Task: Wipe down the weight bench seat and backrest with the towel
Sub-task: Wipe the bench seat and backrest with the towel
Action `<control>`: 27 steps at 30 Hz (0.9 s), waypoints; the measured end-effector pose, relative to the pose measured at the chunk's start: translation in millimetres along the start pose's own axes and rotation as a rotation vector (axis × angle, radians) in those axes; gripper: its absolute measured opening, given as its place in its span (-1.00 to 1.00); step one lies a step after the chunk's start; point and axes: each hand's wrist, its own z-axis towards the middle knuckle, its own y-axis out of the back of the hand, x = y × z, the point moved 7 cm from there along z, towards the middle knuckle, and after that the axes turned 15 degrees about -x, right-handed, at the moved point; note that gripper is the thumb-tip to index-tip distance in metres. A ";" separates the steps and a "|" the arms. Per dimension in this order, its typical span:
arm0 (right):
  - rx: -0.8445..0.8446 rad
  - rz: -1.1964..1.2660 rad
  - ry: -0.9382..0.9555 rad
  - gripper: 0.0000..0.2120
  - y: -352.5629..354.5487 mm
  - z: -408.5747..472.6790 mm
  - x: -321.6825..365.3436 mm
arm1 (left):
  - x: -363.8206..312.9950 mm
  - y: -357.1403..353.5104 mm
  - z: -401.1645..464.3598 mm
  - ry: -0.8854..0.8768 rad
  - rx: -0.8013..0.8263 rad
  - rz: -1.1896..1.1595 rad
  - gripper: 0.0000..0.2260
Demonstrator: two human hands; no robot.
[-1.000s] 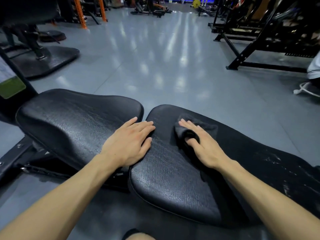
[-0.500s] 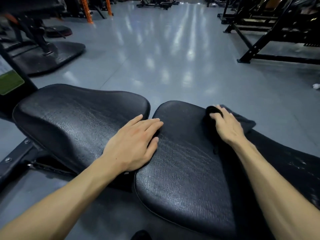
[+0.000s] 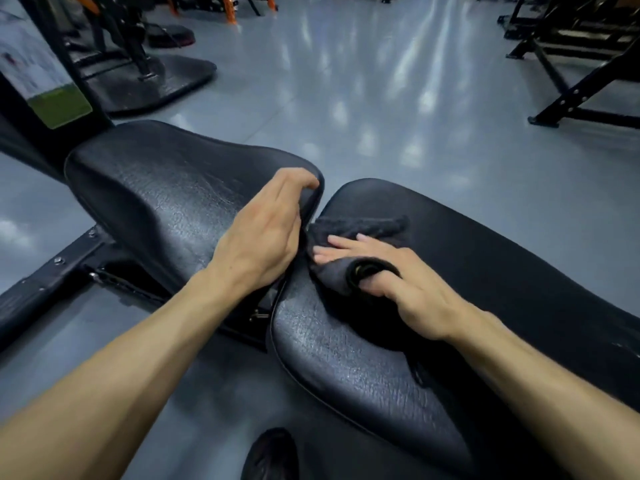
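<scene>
The weight bench has two black padded parts. The shorter contoured seat pad (image 3: 156, 188) is on the left and the long backrest (image 3: 485, 265) runs off to the right. My left hand (image 3: 263, 237) grips the seat pad's end by the gap, with its fingers curled over the edge. A dark towel (image 3: 363, 225) lies bunched on the backrest's near end, right beside the gap. My right hand (image 3: 415, 292) presses it down with straight fingers. A rolled fold of the towel is caught between thumb and fingers.
The bench's black steel frame (image 3: 52, 271) runs low at the left. A machine base plate (image 3: 156, 84) and a post with a placard (image 3: 52, 98) stand behind it. A black rack (image 3: 571, 98) is at the far right. My dark shoe (image 3: 273, 455) is below, on grey floor.
My right hand has slid the towel from the backrest's far side back to the gap. My left hand went from lying flat across the gap to curling over the seat's end.
</scene>
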 end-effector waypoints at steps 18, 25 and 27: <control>-0.061 0.094 0.001 -0.53 -13.0 -79.9 21.4 | -4.2 15.3 -3.5 0.193 0.059 0.005 -0.67; -0.331 -0.074 -0.255 -0.44 -9.5 -68.7 3.8 | -24.2 50.0 -38.0 0.263 0.163 -0.004 -0.75; -0.241 -0.118 -0.111 -0.47 -39.9 -78.5 35.6 | -35.5 54.9 -44.5 0.263 0.191 -0.002 -0.77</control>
